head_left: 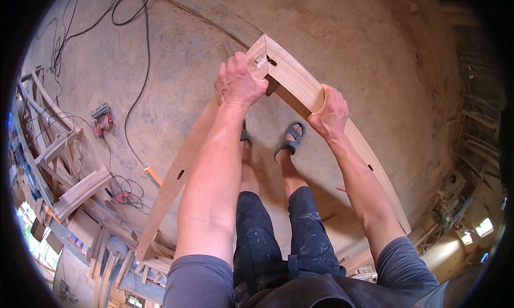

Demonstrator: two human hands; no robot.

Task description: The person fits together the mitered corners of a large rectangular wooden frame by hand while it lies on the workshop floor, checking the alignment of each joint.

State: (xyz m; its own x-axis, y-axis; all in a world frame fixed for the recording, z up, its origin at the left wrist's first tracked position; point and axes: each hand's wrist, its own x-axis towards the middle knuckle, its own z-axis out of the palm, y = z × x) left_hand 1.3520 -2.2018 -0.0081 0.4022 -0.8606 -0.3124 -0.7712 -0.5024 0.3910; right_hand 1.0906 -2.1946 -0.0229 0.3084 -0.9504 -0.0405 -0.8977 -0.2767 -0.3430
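Floor (pixel 385 56) beneath corner-forward frame (pixel 292 77), sides (pixel 187 159) rearward

Your left arm (pixel 210 185) reaches forward, nearly straight, and your left hand (pixel 237 82) is curled in a grip, its thumb (pixel 261 87) pointing inward. Your right arm (pixel 368 190) slants forward and inward; your right hand (pixel 330 113) is also curled in a grip, apart from the left and nearer to you.

Place: woodworking wkshop
Pwr tool (pixel 103 120): red/grey, 9 o'clock
Timber pcs (pixel 83 193): piled, 8-9 o'clock
Elec. cord (pixel 148 51): 10 o'clock
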